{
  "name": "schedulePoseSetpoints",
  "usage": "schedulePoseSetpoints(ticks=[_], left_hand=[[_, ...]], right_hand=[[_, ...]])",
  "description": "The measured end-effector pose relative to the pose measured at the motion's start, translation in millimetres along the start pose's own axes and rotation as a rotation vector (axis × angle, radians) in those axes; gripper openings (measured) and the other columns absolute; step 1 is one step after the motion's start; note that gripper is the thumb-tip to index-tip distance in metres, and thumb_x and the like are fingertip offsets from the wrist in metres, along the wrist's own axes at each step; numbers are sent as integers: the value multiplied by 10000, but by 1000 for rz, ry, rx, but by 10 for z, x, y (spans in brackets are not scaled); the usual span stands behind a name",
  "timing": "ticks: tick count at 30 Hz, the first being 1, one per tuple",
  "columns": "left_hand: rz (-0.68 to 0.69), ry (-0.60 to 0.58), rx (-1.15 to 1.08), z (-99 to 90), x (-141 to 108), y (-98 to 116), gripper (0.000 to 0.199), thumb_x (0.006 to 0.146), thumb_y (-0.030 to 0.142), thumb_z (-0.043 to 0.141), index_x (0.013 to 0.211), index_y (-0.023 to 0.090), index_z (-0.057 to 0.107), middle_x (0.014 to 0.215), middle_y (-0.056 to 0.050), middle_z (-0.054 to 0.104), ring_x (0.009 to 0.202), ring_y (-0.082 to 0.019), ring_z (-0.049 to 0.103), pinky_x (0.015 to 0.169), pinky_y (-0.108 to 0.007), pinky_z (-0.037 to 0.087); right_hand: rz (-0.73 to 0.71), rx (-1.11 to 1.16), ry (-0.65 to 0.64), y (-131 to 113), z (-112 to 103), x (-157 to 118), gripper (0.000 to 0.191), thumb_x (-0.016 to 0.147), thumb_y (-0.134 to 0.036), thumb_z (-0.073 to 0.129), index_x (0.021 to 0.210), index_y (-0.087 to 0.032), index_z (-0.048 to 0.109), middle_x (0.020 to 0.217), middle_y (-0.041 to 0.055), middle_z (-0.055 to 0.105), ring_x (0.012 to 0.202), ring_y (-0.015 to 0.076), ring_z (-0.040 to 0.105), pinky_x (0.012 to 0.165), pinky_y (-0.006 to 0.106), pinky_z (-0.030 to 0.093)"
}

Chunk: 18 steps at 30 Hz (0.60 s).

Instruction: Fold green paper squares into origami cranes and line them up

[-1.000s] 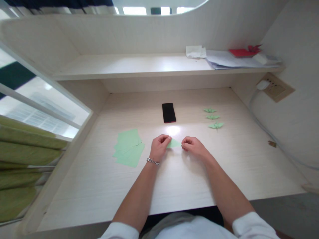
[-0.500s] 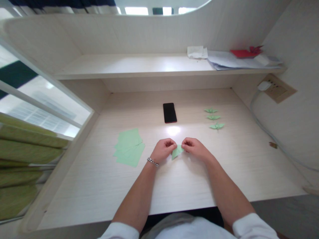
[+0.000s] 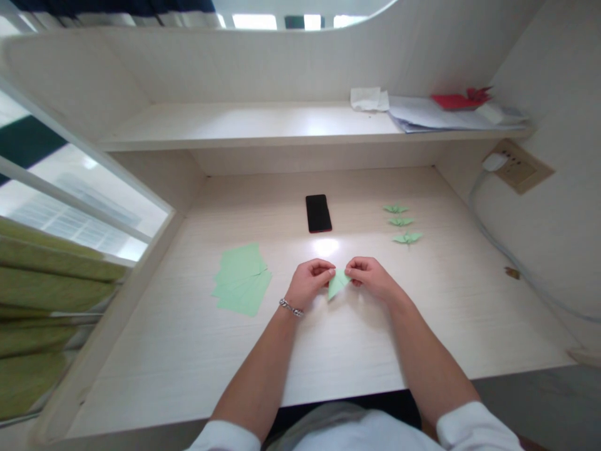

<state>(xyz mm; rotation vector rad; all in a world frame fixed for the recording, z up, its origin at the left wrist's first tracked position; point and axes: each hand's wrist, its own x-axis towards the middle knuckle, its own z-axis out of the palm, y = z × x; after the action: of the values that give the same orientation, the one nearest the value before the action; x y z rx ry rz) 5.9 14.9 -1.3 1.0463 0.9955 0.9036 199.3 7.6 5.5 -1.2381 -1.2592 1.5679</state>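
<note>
A small folded piece of green paper (image 3: 339,285) is held between my two hands, its narrow point turned toward me. My left hand (image 3: 312,280) pinches its left edge between thumb and fingers. On the other side, my right hand (image 3: 369,275) grips the upper right edge the same way. The fingers partly cover the paper's upper corners. Left of my hands lies a fanned stack of green paper sheets (image 3: 241,279). Three folded green paper cranes, the nearest one (image 3: 407,238) among them, sit in a column to the right.
A black phone (image 3: 318,213) lies on the desk (image 3: 173,351) beyond my hands. Above, a shelf (image 3: 244,122) bears papers (image 3: 422,116), a crumpled tissue (image 3: 369,99) and a red item (image 3: 453,102). A cable (image 3: 488,232) runs from the wall socket (image 3: 521,168) at right.
Both hands and the folded paper have shifted slightly to the right and away from me. The grip on it stays the same, and the other things on the desk have not been moved.
</note>
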Motion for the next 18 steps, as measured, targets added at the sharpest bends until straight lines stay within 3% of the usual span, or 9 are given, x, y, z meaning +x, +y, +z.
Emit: schedulePoseSetpoints(ticks=[4,7,12,18], left_hand=[[25,133,-94,52,27,-48,278,641,296,780,839,137,668,707,-35,672,627,-127,616,610,-261,519],[36,197,-164,62,39,-47,298,628,297,785,840,136,651,727,-34,673,645,-134,624,628,-277,531],[75,216,-162,76,31,-27,333,587,272,807,845,143,641,756,-25,670,664,-138,628,638,-286,532],[-24,149,-329,83,23,-13,324,605,282,806,847,134,650,759,-33,680,668,-143,635,671,-303,516]], right_hand=[[-5,153,137,16,115,19,285,680,-399,727,799,-164,617,626,-16,599,557,115,547,544,241,430],[-5,162,60,37,200,34,335,649,-389,758,858,-157,636,745,26,654,652,148,607,585,265,480],[-95,49,141,51,241,48,286,639,-384,766,741,-149,636,618,7,615,591,146,584,549,272,481],[-134,204,8,25,251,27,457,640,-380,780,1030,-187,639,842,48,685,752,180,637,634,299,513]])
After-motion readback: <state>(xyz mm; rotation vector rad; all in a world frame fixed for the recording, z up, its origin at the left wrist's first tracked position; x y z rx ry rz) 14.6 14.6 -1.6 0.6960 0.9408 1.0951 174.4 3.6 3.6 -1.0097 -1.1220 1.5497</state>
